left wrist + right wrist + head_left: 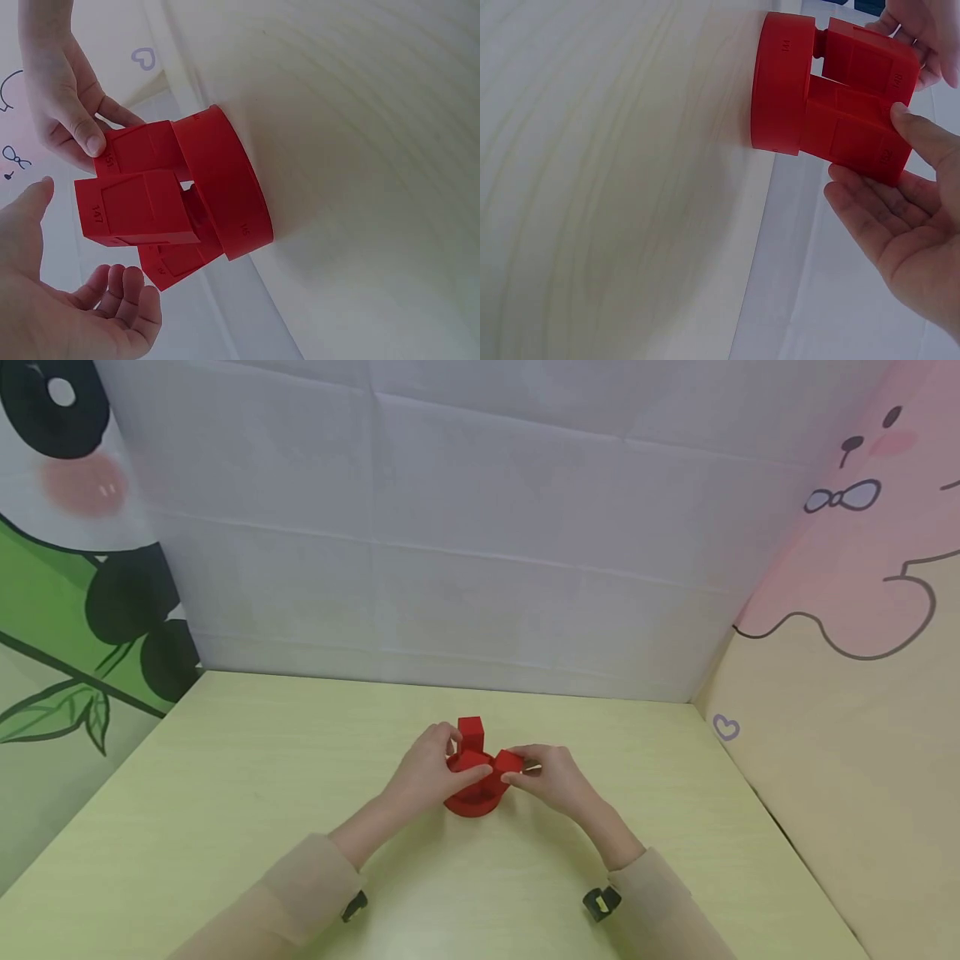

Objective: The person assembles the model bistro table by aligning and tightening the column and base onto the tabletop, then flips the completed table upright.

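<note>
Red block (859, 139) pinched by my right hand (553, 779) at round base (225, 184); my left hand (427, 768) loose, grasping nothing, near second block (139, 206).

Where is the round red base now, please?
In the head view, the round red base is between the left hand and right hand, below red blocks.

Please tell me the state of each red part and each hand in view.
Round red base: resting on the table.
Right block: rising from the base, held by the right hand.
Left block: rising from the base, not gripped.
Far block: rising from the base, not gripped.
Right hand: gripping the right block.
Left hand: relaxed beside the left and far blocks; contact unclear.
</note>
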{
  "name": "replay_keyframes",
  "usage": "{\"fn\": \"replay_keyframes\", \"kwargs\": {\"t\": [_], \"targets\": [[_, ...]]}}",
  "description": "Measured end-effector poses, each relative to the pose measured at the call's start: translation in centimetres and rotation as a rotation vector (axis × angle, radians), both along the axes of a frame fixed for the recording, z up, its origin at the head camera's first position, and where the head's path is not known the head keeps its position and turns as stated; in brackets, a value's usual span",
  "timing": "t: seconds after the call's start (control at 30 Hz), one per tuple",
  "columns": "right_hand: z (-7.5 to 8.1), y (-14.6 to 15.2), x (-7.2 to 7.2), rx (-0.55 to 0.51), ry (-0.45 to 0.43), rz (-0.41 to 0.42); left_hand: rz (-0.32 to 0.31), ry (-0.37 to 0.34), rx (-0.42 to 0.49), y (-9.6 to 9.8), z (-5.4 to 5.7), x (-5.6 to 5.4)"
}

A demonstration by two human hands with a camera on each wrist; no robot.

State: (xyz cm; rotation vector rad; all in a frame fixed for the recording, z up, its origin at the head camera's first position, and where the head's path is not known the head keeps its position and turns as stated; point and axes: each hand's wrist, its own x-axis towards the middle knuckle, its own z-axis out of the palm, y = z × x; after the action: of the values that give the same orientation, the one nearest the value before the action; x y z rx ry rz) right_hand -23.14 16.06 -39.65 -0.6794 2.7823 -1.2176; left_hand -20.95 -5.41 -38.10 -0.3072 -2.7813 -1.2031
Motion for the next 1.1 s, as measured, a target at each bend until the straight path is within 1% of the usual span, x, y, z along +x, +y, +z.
{"fn": "replay_keyframes", "kwargs": {"t": [0.1, 0.2, 0.33, 0.63, 0.8, 1.0, 1.1], "targets": [[0.0, 0.0, 0.1, 0.002, -0.003, -0.002, 0.020, -0.014, 0.007, 0.3, -0.2, 0.0], [0.0, -0.1, 0.1, 0.006, 0.000, -0.001, 0.014, -0.006, 0.000, 0.3, -0.3, 0.0], [0.0, -0.1, 0.1, 0.009, 0.007, 0.006, -0.006, 0.008, -0.001, 0.2, -0.5, -0.1], [0.1, -0.2, 0.1, -0.014, 0.004, 0.018, -0.059, 0.013, -0.001, -0.3, -0.7, -0.1], [0.1, -0.2, 0.1, -0.014, 0.003, 0.014, -0.120, 0.015, -0.010, -1.2, -0.7, -0.2], [0.1, -0.1, 0.1, -0.007, 0.017, 0.021, -0.249, 0.083, -0.054, -2.8, -0.6, -0.2], [0.1, -0.1, 0.1, -0.015, 0.019, 0.025, -0.315, 0.101, -0.084, -3.5, -0.7, -0.2]]}}
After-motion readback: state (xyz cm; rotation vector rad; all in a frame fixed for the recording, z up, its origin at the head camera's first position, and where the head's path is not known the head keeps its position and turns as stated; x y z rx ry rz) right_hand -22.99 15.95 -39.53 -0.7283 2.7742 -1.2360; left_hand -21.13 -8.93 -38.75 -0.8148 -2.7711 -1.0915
